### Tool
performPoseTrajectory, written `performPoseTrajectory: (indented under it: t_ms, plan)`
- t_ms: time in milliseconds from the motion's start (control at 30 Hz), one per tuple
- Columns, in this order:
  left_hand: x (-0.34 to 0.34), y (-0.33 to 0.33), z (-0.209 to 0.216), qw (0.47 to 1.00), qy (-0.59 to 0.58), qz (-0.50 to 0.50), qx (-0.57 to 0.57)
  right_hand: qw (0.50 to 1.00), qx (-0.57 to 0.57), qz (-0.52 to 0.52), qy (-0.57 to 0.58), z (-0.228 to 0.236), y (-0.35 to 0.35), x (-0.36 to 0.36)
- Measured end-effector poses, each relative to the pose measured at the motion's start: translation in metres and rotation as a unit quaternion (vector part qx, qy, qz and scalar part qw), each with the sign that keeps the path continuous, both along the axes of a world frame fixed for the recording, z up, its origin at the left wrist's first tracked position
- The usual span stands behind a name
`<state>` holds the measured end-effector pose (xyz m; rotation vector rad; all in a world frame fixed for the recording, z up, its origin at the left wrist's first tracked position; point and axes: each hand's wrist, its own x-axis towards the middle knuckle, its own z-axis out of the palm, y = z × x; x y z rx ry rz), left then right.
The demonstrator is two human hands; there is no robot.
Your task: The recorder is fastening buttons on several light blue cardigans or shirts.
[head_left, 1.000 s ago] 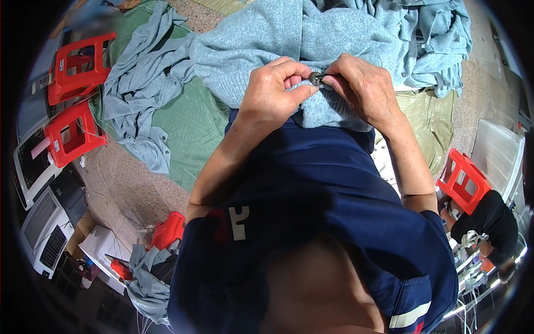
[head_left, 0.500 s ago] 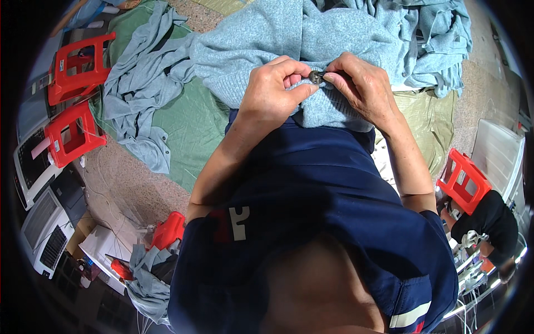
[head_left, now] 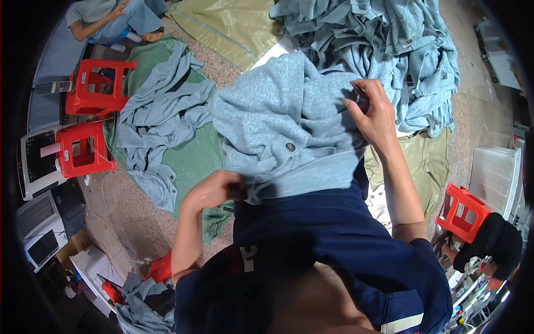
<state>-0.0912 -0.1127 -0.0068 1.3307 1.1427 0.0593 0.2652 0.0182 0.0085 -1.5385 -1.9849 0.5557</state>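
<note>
A light blue-grey knitted cardigan (head_left: 261,117) lies bunched across my lap, with a dark round button (head_left: 290,147) facing up near its middle. At its lower left edge is my left hand (head_left: 214,189), fingers curled in at the fabric; the fingertips are lost in shadow. Over the upper right part of the cardigan my right hand (head_left: 375,114) is raised, thumb and forefinger parted. Something dark shows inside its palm, too shaded to make out.
A large heap of similar knitwear (head_left: 384,44) rises at the far right. More grey-blue knitwear (head_left: 161,117) lies on a green sheet (head_left: 194,150) at left. Red stools (head_left: 100,89) stand at the left; another red stool (head_left: 463,212) is at right. Other people sit far left and lower right.
Both hands were together at the button. My left hand has moved down and left to the cardigan's edge, my right slightly right and down. The cardigan has been shifted, its button now uncovered.
</note>
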Motion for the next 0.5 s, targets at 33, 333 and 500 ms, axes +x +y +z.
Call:
performPoseTrajectory:
  t_ms: [33,333,500]
  plan:
    - [-0.012,0.001,-0.005,0.995,0.080,-0.046,0.028,1.000,-0.001,0.001,-0.031,0.001,0.007,-0.002]
    - [-0.053,-0.054,-0.119,0.954,-0.079,0.253,-0.143,0.978,-0.110,0.165,-0.059,-0.006,0.021,-0.012]
    - [-0.060,-0.086,-0.160,0.944,0.058,0.318,-0.058,0.866,-0.245,0.432,0.066,0.049,0.014,-0.052]
